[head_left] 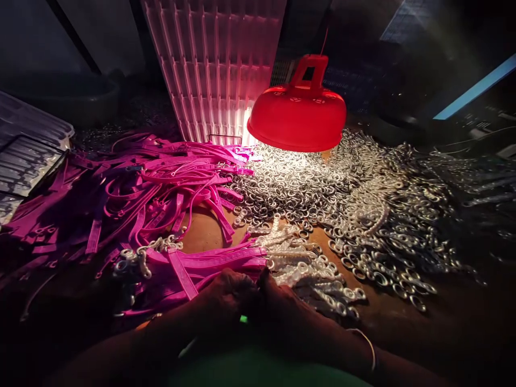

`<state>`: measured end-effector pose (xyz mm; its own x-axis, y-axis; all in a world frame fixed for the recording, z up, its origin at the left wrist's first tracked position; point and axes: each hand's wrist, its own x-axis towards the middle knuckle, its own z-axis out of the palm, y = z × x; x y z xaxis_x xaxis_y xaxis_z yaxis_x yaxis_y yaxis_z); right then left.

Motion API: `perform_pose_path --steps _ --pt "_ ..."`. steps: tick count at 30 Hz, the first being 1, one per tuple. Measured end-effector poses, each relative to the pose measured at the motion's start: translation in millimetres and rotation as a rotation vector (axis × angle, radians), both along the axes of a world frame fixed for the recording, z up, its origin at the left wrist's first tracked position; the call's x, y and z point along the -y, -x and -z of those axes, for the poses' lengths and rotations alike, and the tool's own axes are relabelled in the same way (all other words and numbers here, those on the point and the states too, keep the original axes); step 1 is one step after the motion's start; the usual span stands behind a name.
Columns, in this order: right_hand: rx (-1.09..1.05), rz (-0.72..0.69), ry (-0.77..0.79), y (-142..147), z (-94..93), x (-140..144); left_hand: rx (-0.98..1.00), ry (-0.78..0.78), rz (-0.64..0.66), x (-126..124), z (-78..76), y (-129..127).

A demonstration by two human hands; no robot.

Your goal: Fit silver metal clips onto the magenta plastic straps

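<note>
My left hand (pixel 231 293) and my right hand (pixel 279 295) meet close to my body at the table's near side, in deep shadow. Both have their fingers drawn together, and whatever is between them is hidden by the dark. Just beyond them lies a bundle of pink straps (pixel 226 259) with silvery chain ends (pixel 310 271) fanned out to the right. More chain pieces with rings (pixel 139 255) lie on the left end of this bundle.
A larger heap of pink straps (pixel 161 172) covers the left. Metal ring links (pixel 363 204) are piled at centre and right under a red hanging lamp (pixel 298 118). A ribbed plastic tray (pixel 217 64) stands behind; a clear container (pixel 32 140) sits far left.
</note>
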<state>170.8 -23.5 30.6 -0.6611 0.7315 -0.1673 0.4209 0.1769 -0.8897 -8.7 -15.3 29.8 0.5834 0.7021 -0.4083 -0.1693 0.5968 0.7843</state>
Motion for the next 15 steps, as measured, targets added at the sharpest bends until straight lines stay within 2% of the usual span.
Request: perform_pose_path --steps 4,6,7,9,11,13,15 --pt "0.098 -0.079 -0.04 1.3 -14.6 -7.1 -0.005 0.034 0.002 -2.3 1.3 -1.9" --pt "0.129 -0.093 -0.071 1.3 -22.3 -12.2 -0.021 0.043 0.014 -7.8 -4.4 1.4" --pt "0.146 -0.096 -0.093 1.1 -25.2 -15.0 -0.083 -0.002 0.053 -13.0 -10.1 5.6" --pt "0.191 -0.079 -0.181 0.6 -27.2 -20.3 -0.346 -0.201 0.195 -28.0 -25.9 20.6" --pt "0.25 -0.059 -0.33 1.1 -24.0 -23.6 -0.787 -0.541 0.258 -46.7 -43.2 42.8" --pt "0.34 -0.066 -0.471 4.2 -17.7 -23.0 -0.939 -0.589 0.231 -63.5 -56.3 66.7" --pt "0.457 -0.113 -0.551 9.8 -11.4 -18.4 -1.155 -0.671 0.27 -74.1 -61.3 86.0"
